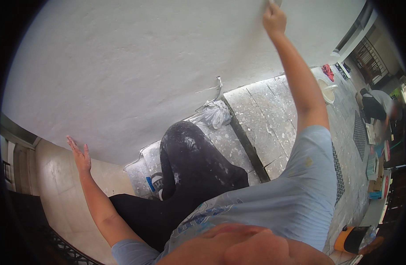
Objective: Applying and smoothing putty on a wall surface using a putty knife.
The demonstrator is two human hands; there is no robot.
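Right hand (275, 21) clenched round a tool (278, 2), mostly cropped, high by the wall (145, 66). Left hand (81, 154) spread, grasping nothing, near the wall's edge. We judge: light, even pressure; keep our stance steady.

On my feed I can make out large dark-blue lettering (195, 222) across the chest of the light-blue shirt (278, 194), but folds and the steep angle keep me from reading it. I can read nothing else from here.
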